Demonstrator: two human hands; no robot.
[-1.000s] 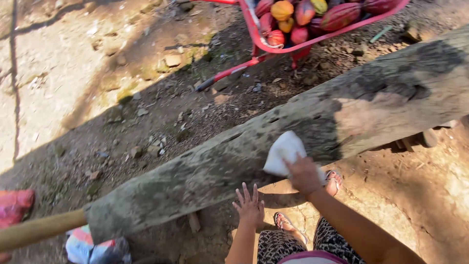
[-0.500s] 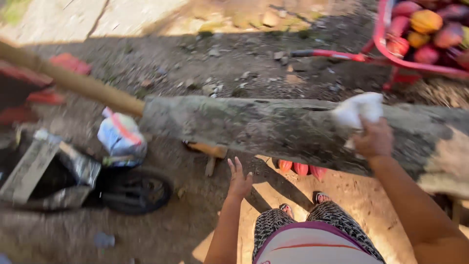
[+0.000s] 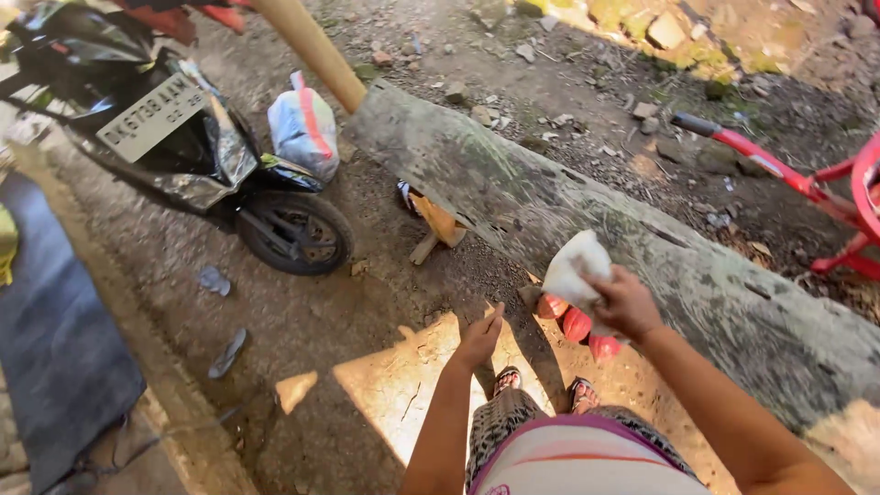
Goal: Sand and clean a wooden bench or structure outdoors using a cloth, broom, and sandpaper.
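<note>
Rural dirt yard: log bench (image 3: 568,197), parked motorbike (image 3: 174,147), red wheelbarrow (image 3: 825,192).

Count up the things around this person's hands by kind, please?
White cloth, held by the right hand: 1
Weathered wooden beam: 1
Red fruits under the beam: 3
Motorbike: 1
Tied plastic bag: 1
Total: 7
The left hand is empty.

One log (image 3: 587,211), one motorbike (image 3: 183,156), one cloth (image 3: 573,270), three red fruits (image 3: 576,323).

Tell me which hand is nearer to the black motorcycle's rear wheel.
Left. The left hand hangs empty, apart from the rear wheel; the right hand, farther away, holds a white cloth.
</note>
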